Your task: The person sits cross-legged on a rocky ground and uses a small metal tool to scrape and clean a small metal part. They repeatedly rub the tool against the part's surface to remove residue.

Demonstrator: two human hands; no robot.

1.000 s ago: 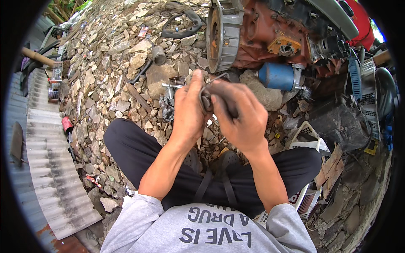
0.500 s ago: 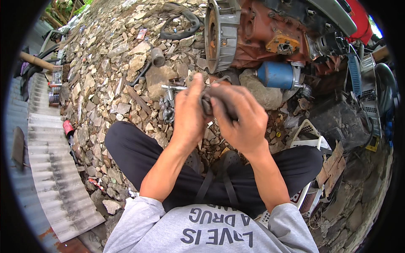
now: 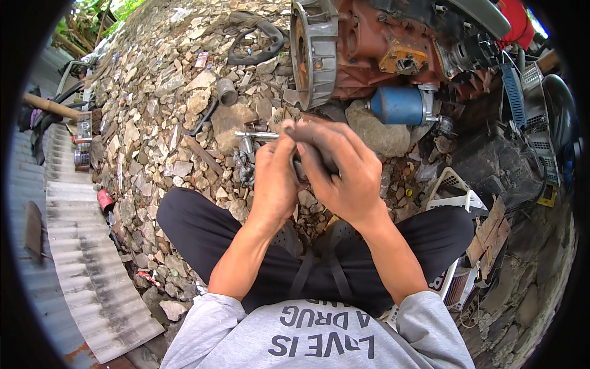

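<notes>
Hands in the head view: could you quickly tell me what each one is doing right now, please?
Left hand: closed on a small dark part.
Right hand: closed around the same part.

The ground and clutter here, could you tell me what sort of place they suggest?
Probably an outdoor repair yard: a rusty engine sits on stony ground, with a rubber hose and corrugated sheets lying about.

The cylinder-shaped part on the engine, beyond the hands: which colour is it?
Blue, with a silver metal end; the cylinder-shaped part shows best in the head view.
</notes>
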